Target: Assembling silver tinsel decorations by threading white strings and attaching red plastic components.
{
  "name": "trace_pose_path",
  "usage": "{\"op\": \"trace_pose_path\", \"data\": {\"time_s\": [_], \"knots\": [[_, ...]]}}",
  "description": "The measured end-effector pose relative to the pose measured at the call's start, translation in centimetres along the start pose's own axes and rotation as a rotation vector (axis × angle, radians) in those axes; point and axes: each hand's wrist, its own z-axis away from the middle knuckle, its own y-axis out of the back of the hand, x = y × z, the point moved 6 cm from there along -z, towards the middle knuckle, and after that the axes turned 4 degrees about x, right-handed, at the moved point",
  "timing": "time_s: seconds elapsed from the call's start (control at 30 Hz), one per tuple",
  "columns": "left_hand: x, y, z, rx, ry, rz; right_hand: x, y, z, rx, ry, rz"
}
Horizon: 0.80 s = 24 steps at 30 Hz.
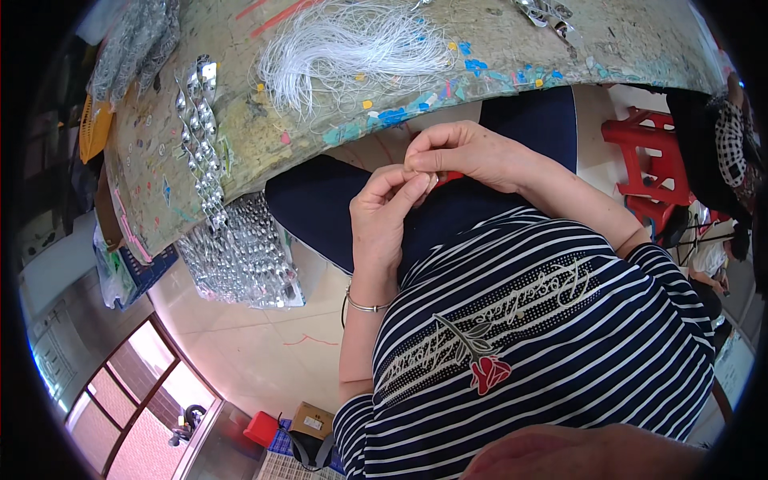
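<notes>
My left hand and my right hand meet above my lap, just off the table's near edge. Both pinch with thumb and forefinger, and their fingertips touch. Whatever lies between them is too small or too well hidden to name. A bit of red shows below the right fingers; I cannot tell what it is. Beyond my hands, a loose bundle of thin white strings is spread on the worn table. Twisted shiny silver strips lie to the left and run over the edge.
Many more silver twists hang below the table's left edge. A clear bag of silvery pieces lies far left, near a yellow basket. Further silver strips rest at the back. A red stool stands right, with people beyond.
</notes>
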Motion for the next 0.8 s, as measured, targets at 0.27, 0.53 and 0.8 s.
{"op": "trace_pose_path", "data": {"time_s": [0.27, 0.53, 0.8], "knots": [[0.5, 2.5, 0.9, 0.094, 0.029, -0.013, -3.0, 2.6, 2.7, 0.126, 0.404, 0.851], [0.1, 6.0, 1.7, 0.129, 0.001, -0.063, -4.6, 7.5, 4.8, 0.339, 0.422, 0.732], [4.6, 0.9, 0.6, 0.057, -0.306, -0.123, -7.9, 0.8, 5.2, 0.224, 0.732, 0.869]]}}
